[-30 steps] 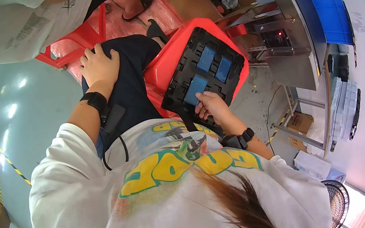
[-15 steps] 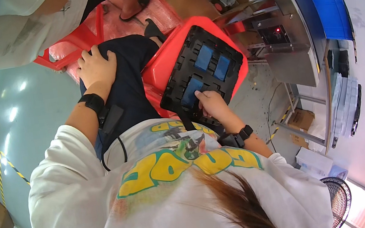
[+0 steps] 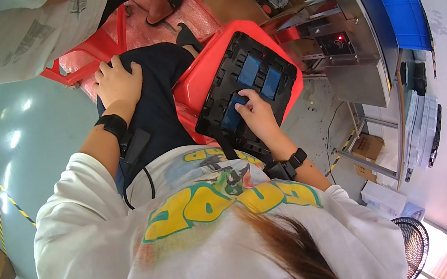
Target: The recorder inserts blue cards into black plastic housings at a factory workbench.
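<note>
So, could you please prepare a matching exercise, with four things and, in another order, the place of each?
Things
1. left hand
2. right hand
3. black tray
4. fan

Places
A. on the red stool
B. at the picture's lower right
C. on the dark trousers
D. at a blue rectangular piece

Pairs: 1-C, 2-D, 3-A, 4-B

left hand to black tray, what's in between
From left hand to black tray: the dark trouser leg, then some red stool, in the head view.
</note>
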